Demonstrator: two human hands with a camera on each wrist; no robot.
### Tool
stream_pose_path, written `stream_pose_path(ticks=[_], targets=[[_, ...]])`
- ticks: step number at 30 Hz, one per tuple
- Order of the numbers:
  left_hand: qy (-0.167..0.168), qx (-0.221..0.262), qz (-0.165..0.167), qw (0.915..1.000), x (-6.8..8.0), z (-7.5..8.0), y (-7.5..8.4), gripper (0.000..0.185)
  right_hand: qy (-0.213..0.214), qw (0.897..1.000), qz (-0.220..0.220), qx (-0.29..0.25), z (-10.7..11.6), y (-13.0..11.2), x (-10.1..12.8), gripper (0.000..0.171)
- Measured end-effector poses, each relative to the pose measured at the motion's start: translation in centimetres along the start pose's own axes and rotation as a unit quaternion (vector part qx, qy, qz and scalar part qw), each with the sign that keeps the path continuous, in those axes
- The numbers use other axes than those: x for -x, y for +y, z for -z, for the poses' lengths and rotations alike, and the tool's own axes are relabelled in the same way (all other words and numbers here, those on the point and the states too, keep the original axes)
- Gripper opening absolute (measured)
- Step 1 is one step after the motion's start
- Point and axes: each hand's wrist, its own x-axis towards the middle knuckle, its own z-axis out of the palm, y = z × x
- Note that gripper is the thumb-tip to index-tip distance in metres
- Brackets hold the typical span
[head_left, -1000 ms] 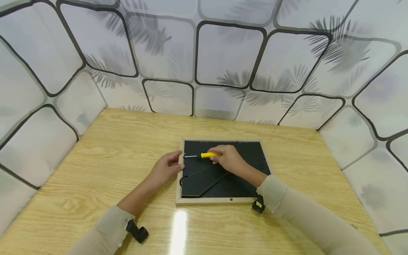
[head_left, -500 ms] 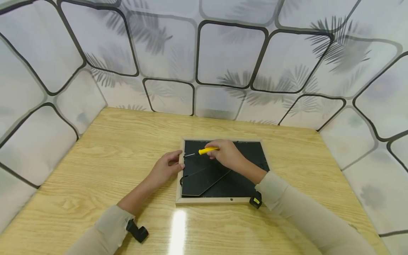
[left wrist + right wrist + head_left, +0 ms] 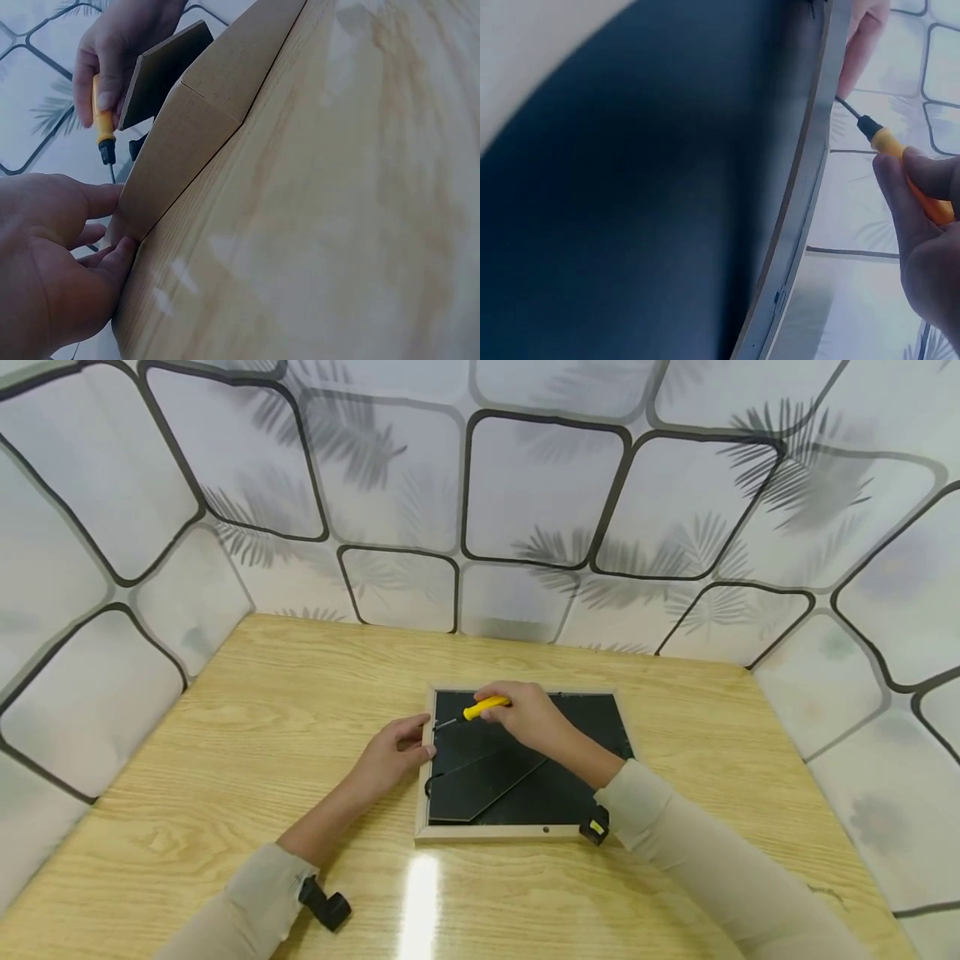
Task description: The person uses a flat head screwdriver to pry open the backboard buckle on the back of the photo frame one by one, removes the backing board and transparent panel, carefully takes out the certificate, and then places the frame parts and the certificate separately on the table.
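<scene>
A picture frame (image 3: 495,832) with a pale wooden rim lies face down on the table, its black backing board (image 3: 570,793) and folded stand (image 3: 472,781) facing up. My right hand (image 3: 525,714) grips a small yellow-handled screwdriver (image 3: 483,705), its metal tip at the frame's left edge near the far corner. My left hand (image 3: 393,752) rests against the frame's left rim (image 3: 172,165), fingers touching the wood. In the left wrist view the screwdriver (image 3: 101,124) points down behind the rim. In the right wrist view the screwdriver (image 3: 889,142) tip meets the frame edge (image 3: 810,187).
The light wooden table (image 3: 262,718) is enclosed at the back and sides by white panels (image 3: 532,485) with black outlines and leaf prints. A bright light glare (image 3: 422,893) lies on the table in front of the frame.
My right hand has lifted the screwdriver handle and shifted slightly toward the frame's far edge, so the tool tilts more steeply. The left hand and the frame have stayed in place.
</scene>
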Motion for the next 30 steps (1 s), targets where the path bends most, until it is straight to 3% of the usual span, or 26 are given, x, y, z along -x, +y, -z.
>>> stream_pose_path(ticks=[6,14,30], targets=[[0.001,-0.004,-0.001,1.0,0.0,0.1,0.1,0.062,0.023,0.999,0.006,-0.048,-0.4,-0.3,-0.2,0.031],[0.0,-0.009,-0.008,0.9999,0.0,0.1,0.0,0.061,0.04,0.989,-0.009,-0.142,-1.1,-1.3,-1.0,0.035],[-0.002,-0.003,-0.002,1.0,-0.1,0.1,0.1,0.061,0.057,0.986,0.019,-0.158,-2.3,-2.8,-2.3,0.027]])
